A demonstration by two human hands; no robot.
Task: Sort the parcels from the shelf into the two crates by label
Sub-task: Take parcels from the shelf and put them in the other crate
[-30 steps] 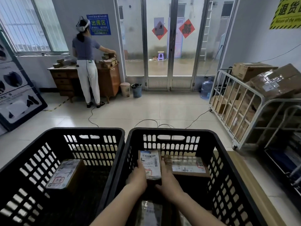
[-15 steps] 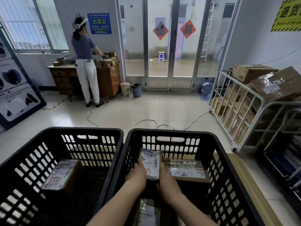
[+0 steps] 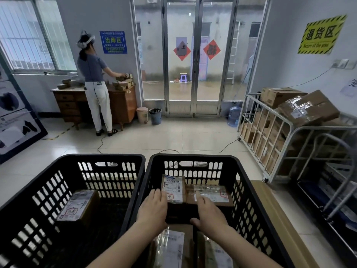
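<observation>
- Left hand (image 3: 153,207) is lying against the left side of the small parcel (image 3: 172,188) in the lower middle of the frame. The fingers are looking straight, not curled, so it's touching rather than gripping. The thumb is hiding behind the hand.
- Right hand (image 3: 209,214) is reaching forward flat and relaxed, thumb sticking out to the left, fingertips touching the near edge of the flat parcel (image 3: 210,193). It's holding nothing that I can see.
- Both parcels are sitting label-up, touching each other, toward the far wall of the right crate (image 3: 193,158). The print is coming out too blurry to read; only a red stamp is showing on each.
- The hands are covering the parcels' near lower parts.
- The near-left parcel (image 3: 170,246) and near-right parcel (image 3: 217,252) are lying in the same crate, getting cut off by the bottom edge.
- The left crate (image 3: 100,157) is sitting right up against it, holding a lone parcel (image 3: 76,206), label unreadable too.
- Upper left, another person (image 3: 92,68) is standing back to camera at a wooden desk (image 3: 123,101), handling small boxes.
- On the right, a cage trolley (image 3: 257,120) is carrying taped cartons (image 3: 307,107), partly running off frame.
</observation>
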